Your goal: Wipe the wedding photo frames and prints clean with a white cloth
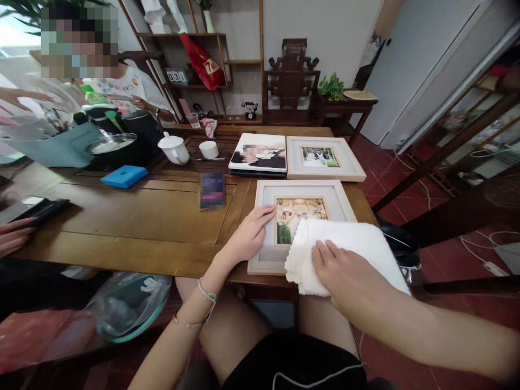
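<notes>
A light wooden picture frame (266, 260) with a pale mat and a small photo lies flat at the table's front edge. My left hand (254, 230) rests on its left side, fingers stretched out and lying over the mat up to the photo's edge. A fluffy white cloth (361, 238) covers the frame's lower right part and hangs past its corner. On top of that cloth is my right hand (337, 268), pressing it with bent fingers; the thumb is hidden. Beyond stand a second framed photo (353, 162) and a stack topped by a photo panel (264, 138).
A phone-like dark rectangle (212, 189), white lidded cup (174, 149), small white bowl (208, 149) and blue sponge-like block (124, 176) sit on the wooden table (162, 222). A person (130, 86) is across at the left; another hand (14, 235) holds a dark object. A lined bin (130, 303) stands below.
</notes>
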{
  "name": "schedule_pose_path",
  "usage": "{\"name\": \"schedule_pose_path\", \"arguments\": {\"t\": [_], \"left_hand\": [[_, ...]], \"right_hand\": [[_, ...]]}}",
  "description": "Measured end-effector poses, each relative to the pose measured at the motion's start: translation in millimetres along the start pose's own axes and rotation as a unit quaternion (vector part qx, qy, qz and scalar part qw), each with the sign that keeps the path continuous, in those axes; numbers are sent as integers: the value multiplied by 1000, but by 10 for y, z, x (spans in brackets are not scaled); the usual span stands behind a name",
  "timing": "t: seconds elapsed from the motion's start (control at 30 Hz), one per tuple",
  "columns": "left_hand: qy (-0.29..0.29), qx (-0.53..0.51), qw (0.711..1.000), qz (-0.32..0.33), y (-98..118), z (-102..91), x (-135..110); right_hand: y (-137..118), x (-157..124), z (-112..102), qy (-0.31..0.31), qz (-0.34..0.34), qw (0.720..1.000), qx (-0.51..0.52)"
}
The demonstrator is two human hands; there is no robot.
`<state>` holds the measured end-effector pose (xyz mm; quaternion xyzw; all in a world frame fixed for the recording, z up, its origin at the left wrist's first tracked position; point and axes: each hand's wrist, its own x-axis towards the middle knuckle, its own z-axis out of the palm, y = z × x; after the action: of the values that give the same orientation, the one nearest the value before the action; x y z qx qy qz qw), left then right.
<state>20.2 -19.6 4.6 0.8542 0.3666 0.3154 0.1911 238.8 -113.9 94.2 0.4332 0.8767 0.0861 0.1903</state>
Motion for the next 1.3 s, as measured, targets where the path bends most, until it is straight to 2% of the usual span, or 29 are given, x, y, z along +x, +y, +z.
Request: {"name": "schedule_pose_path", "arguments": {"t": [0.1, 0.3, 0.4, 0.53, 0.73, 0.8, 0.9, 0.97, 1.07, 1.2, 1.3], "left_hand": [[0, 4, 1000, 1, 9, 0, 1], [-2, 2, 1000, -1, -4, 3, 21], [-5, -2, 1000, -2, -5, -3, 27], [-11, -3, 1000, -9, 24, -22, 21], [-7, -7, 1000, -7, 1, -9, 8], [-8, -8, 1000, -4, -14, -4, 6], [-9, -10, 1000, 3, -20, -6, 4], [-8, -11, 1000, 3, -13, -9, 3], [-3, -11, 1000, 3, -2, -11, 4], [-6, -5, 1000, 1, 2, -11, 8], [-12, 4, 1000, -5, -4, -9, 10]], "right_hand": [[-144, 54, 47, 54, 14, 998, -36], [-594, 291, 143, 258, 7, 963, -79], [-666, 327, 171, 297, 15, 951, -84], [-452, 167, 252, 281, 2, 957, -73], [155, -289, 423, 238, 22, 970, -37], [356, -311, 473, 230, 28, 973, -12], [535, -145, 532, 215, 50, 975, 19], [504, 23, 540, 201, 80, 976, 23], [237, 171, 476, 192, 93, 976, 34], [-133, 81, 314, 214, -19, 973, 89], [-110, 10, 286, 210, -70, 966, 135]]}}
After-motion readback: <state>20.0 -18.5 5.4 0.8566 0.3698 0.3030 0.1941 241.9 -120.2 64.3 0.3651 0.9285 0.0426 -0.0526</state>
